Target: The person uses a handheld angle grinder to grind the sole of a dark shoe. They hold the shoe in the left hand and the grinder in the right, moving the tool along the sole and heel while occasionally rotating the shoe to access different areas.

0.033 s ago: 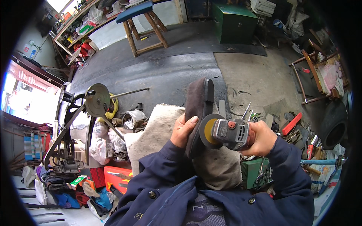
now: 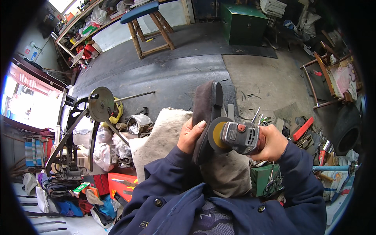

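Observation:
My left hand (image 2: 191, 137) is closed round a dark brown shoe (image 2: 204, 102), thumb on its upper. The shoe is turned on its side, heel away from me, its black sole facing right. In my right hand (image 2: 273, 144) is a grey angle grinder (image 2: 241, 138) with a red button on top. Its round disc (image 2: 217, 135), yellow at the centre, stands against or very close to the sole's front part; contact cannot be made out. A stained pale cloth (image 2: 160, 131) covers my lap under the shoe.
At left stands a black hand-cranked machine with a round wheel (image 2: 101, 104). Tools and scraps lie at right around a red-handled piece (image 2: 303, 128). A green metal box (image 2: 264, 178) is by my right forearm. Farther off are a blue-topped stool (image 2: 140, 12) and a green chest (image 2: 243, 25).
The grinder and its disc have shifted very slightly in my right hand. The shoe and my left hand hold the same place.

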{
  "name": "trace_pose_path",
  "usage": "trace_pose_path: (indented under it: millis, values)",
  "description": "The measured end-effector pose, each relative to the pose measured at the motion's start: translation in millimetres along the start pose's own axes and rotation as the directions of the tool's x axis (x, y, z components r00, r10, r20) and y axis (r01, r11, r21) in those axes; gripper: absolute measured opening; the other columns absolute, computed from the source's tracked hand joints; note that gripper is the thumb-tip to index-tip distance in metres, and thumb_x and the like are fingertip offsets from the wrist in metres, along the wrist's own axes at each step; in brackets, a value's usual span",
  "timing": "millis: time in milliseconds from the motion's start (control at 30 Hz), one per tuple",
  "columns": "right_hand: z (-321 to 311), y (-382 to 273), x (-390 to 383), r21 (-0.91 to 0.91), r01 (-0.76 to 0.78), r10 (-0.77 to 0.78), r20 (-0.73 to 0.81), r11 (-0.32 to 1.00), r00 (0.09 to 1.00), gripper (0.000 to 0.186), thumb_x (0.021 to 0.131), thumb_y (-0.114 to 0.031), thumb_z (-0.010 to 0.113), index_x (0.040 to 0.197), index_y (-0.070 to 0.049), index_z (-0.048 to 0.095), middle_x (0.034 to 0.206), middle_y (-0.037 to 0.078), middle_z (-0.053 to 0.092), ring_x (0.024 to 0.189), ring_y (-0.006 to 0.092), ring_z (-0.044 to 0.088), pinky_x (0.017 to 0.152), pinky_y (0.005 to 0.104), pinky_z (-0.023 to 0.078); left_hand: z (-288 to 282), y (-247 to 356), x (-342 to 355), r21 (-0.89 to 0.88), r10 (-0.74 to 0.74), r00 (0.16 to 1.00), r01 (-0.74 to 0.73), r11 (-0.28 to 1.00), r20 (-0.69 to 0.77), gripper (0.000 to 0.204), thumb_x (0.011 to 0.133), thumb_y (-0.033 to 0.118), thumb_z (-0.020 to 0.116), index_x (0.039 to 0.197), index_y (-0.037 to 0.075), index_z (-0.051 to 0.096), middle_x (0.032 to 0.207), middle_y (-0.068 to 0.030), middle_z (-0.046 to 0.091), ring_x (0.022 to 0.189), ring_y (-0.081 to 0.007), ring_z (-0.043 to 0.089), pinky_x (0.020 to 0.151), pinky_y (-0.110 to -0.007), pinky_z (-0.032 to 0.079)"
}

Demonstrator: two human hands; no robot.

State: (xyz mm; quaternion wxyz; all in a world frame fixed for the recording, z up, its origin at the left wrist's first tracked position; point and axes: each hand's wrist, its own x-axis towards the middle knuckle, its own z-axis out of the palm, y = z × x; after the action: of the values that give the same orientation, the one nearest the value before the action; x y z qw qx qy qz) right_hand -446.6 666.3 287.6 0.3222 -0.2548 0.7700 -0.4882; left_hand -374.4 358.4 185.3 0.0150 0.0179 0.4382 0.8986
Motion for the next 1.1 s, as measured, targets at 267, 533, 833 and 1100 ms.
trace_pose_path:
  millis: [267, 533, 833, 1100]
  values:
    - [-4.7, 2.7, -3.3, 0.272, -0.071, 0.089, -0.053, 0.960, 0.995, 0.046, 0.075, -0.003, 0.095, 0.116, 0.001, 0.074, 0.098, 0.003, 0.081, 0.091, 0.0045, 0.069, 0.086, 0.0282, 0.060, -5.3, -0.9, 0.4, -0.036, -0.010, 1.000, 0.010, 0.999, 0.000, 0.034, 0.115, 0.020, 0.063, 0.143, 0.000, 0.066, 0.128, -0.0094, 0.078, 0.110, -0.0147, 0.075, 0.099, -0.031, 0.060]
    - [0.6, -1.1, -7.1, -0.176, 0.092, -0.096, -0.010, 0.980, 0.995, 0.053, 0.072, -0.016, 0.097, 0.118, -0.001, 0.075, 0.097, 0.011, 0.083, 0.086, 0.0130, 0.078, 0.084, 0.0320, 0.062, -1.6, 0.2, 0.1, -0.034, -0.018, 1.000, 0.018, 0.999, -0.005, 0.036, 0.115, 0.021, 0.064, 0.144, 0.000, 0.065, 0.130, -0.0106, 0.078, 0.113, -0.0168, 0.076, 0.102, -0.033, 0.060]
    - [-0.1, 15.6, 1.0, 0.184, -0.069, 0.076, -0.030, 0.980, 0.997, 0.044, 0.077, -0.001, 0.090, 0.119, 0.000, 0.075, 0.098, 0.001, 0.081, 0.090, 0.0048, 0.069, 0.086, 0.0279, 0.060, -4.1, 2.4, -0.1, -0.043, -0.039, 0.999, 0.039, 0.998, -0.020, 0.036, 0.115, 0.021, 0.064, 0.144, -0.001, 0.065, 0.130, -0.0109, 0.078, 0.113, -0.0165, 0.076, 0.101, -0.033, 0.060]
    - [-1.0, -0.5, -5.2, -0.024, -0.038, 0.039, 0.053, 0.999, 0.998, 0.053, 0.078, 0.007, 0.090, 0.127, 0.004, 0.073, 0.114, 0.003, 0.080, 0.103, 0.0087, 0.071, 0.095, 0.0311, 0.059, -3.0, 1.0, -0.6, -0.025, -0.035, 0.999, 0.034, 0.999, -0.014, 0.037, 0.115, 0.021, 0.063, 0.145, -0.001, 0.064, 0.132, -0.0112, 0.078, 0.113, -0.0174, 0.076, 0.101, -0.034, 0.061]
